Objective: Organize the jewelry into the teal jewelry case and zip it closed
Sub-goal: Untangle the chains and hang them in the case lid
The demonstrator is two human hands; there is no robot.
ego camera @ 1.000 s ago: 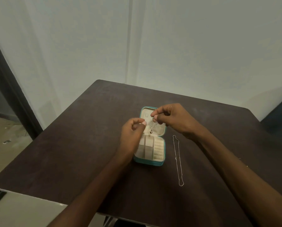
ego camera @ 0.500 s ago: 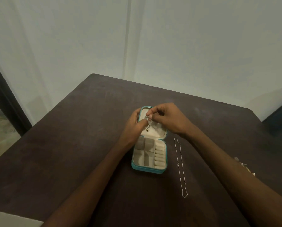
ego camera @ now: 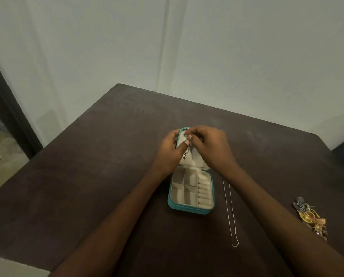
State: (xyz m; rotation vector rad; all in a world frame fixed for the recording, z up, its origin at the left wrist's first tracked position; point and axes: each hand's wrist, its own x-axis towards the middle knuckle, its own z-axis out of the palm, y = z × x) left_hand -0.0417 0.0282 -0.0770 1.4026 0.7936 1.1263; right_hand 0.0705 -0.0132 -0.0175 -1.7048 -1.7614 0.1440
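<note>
The teal jewelry case [ego camera: 189, 208] lies open on the dark table, its cream lid flat at the far end and its divided tray toward me. Both hands meet over the lid. My left hand [ego camera: 170, 151] and my right hand [ego camera: 209, 145] pinch a thin pendant necklace [ego camera: 186, 151] together near the lid's top edge, and its small dark pendant hangs down against the cream lining. A long silver chain [ego camera: 231, 216] lies stretched out on the table just right of the case, apart from both hands.
A heap of colourful jewelry [ego camera: 311, 217] sits near the table's right edge. The dark table [ego camera: 99, 176] ends at a pale wall behind, and on the left a dark door frame [ego camera: 9, 114] stands beside bare floor.
My left hand has moved up to join the right at the lid's top, and both now pinch the pendant necklace. The view has tilted, bringing the heap of jewelry at right into sight.
</note>
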